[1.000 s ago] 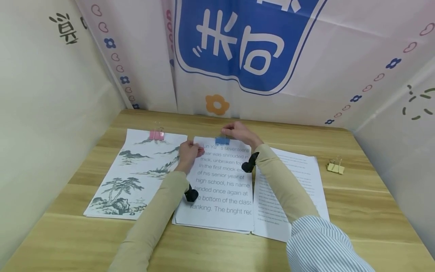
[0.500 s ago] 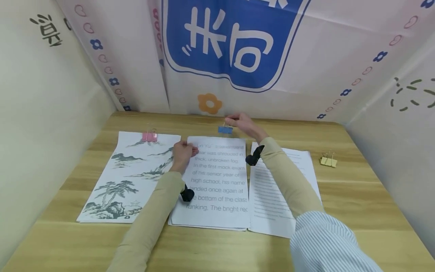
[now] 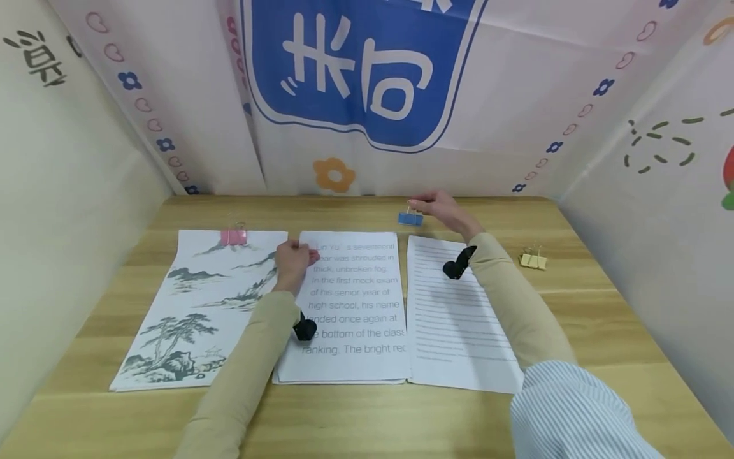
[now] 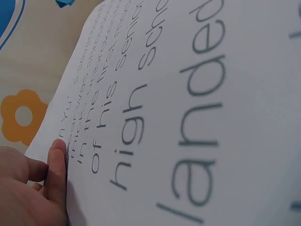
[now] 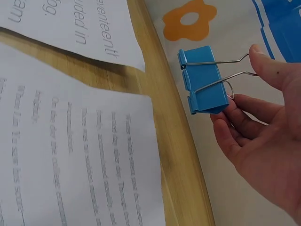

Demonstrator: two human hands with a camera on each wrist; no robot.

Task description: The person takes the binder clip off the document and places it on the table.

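My right hand (image 3: pixel 443 210) holds a blue binder clip (image 3: pixel 410 219) by its wire handles, above the table's far side. In the right wrist view the clip (image 5: pixel 205 79) hangs from thumb and fingers, with no paper in its mouth. My left hand (image 3: pixel 292 262) rests at the upper left edge of the middle paper stack (image 3: pixel 352 366), printed in large type. Its fingers touch the sheets in the left wrist view; some are hidden. To the right lies a stack of small-print sheets (image 3: pixel 459 319), partly under my right forearm.
At the left, landscape-painting sheets (image 3: pixel 189 287) carry a pink binder clip (image 3: pixel 234 237) on their top edge. A yellow binder clip (image 3: pixel 533 260) stands on the wooden table (image 3: pixel 344 421) at the right. A printed cloth backdrop (image 3: pixel 487 146) rises behind the table.
My right hand has lifted the blue binder clip off the middle stack's top edge and carried it to the right. The left hand stays at the stack's edge. The head view has shifted.
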